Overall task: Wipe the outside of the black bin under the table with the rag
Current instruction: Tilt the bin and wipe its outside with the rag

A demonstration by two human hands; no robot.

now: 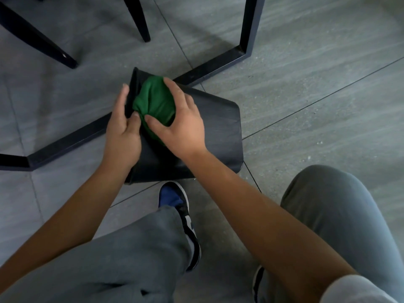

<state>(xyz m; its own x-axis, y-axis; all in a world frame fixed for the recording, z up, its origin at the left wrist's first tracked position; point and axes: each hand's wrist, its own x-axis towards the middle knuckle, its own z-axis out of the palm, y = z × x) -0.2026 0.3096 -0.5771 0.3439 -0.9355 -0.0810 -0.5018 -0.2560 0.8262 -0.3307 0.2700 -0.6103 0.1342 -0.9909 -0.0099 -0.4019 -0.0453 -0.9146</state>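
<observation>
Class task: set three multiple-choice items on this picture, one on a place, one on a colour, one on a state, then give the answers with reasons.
1. Where does the bin lie?
A. on a chair
B. on the tiled floor
C. on a shelf

2. What colour is the rag?
A. green
B. white
C. red

3. How does the bin stand?
A. upright
B. upside down
C. tipped on its side

Answers:
1 B, grey tiles show all around it.
2 A, green cloth shows under the right hand.
3 C, its long wall faces up while the left hand holds one end.
</observation>
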